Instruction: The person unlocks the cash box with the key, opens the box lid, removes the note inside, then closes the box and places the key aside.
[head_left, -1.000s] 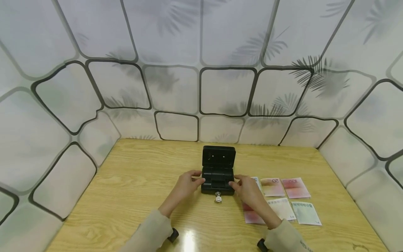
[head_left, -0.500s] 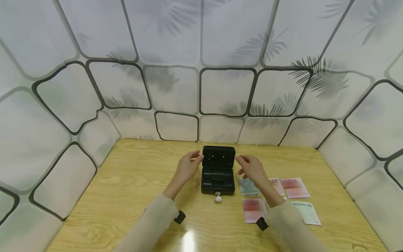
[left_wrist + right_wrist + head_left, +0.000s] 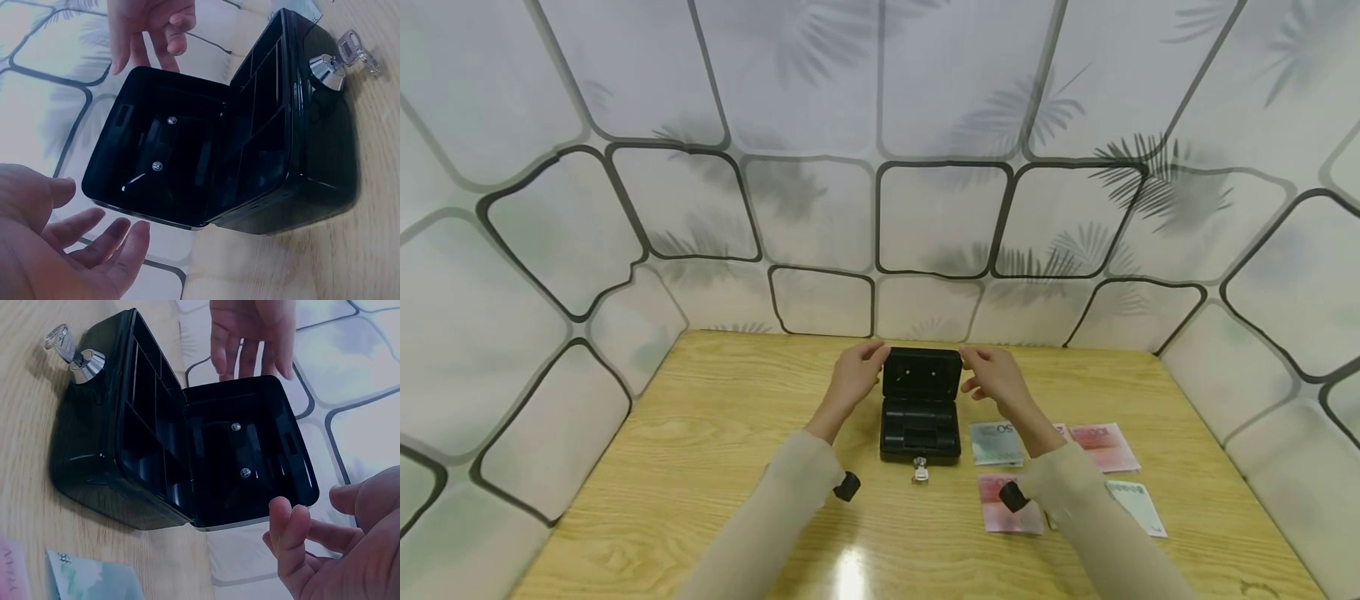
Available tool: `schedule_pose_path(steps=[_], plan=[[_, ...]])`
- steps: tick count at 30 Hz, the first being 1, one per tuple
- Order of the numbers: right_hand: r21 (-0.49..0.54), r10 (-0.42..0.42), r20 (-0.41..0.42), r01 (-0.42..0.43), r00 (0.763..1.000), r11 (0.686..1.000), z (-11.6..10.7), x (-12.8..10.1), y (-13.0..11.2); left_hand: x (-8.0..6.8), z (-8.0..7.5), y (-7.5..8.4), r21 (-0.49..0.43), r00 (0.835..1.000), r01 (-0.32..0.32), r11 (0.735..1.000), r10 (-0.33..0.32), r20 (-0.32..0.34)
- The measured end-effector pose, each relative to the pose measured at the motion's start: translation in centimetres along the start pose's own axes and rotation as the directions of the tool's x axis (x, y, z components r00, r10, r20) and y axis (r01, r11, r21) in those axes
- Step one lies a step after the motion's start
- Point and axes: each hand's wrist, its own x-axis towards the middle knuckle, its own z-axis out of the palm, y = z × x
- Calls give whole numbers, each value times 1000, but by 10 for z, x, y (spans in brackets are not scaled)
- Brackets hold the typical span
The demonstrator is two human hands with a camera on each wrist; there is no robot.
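A black cash box [image 3: 919,457] stands on the table with its lid [image 3: 921,387] raised, showing a divided tray [image 3: 147,406] inside. Keys [image 3: 357,50] hang from the silver lock [image 3: 327,72] at its front. My left hand [image 3: 856,375] is at the lid's left upper corner, fingers loosely bent beside the edge; the left wrist view shows a gap between fingertips and lid. On the opposite side, my right hand [image 3: 1000,379] has its fingertips right at the lid's right edge, fingers spread and relaxed. Neither hand grips anything.
Banknotes lie right of the box: a greenish 50 note [image 3: 997,446], a red 100 note [image 3: 1105,447], another red note [image 3: 1000,512] and a pale green one [image 3: 1141,508]. My right forearm covers others. A patterned curtain [image 3: 925,304] borders the wooden table [image 3: 722,433].
Both hands have moved away from the sides of the box's lower part, up and back to the sides of the raised lid. The box and its lid have stayed put.
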Motion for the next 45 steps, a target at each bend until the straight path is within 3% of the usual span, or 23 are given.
schedule_pose_path(steps=[18,28,38,45], plan=[[29,31,44,-33,999,999,0,5,1,3,-1,1,-50,997,57,997,-54,59],[41,65,98,-70,993,997,-3,-1,4,-6,-7,2,-94,991,69,993,-57,125],[45,29,133,-35,991,998,-7,-18,8,-23,-12,0,-79,985,17,997,-3,171],[49,9,121,-15,993,999,-5,-34,14,-36,-15,-6,11,981,-58,998,55,188]])
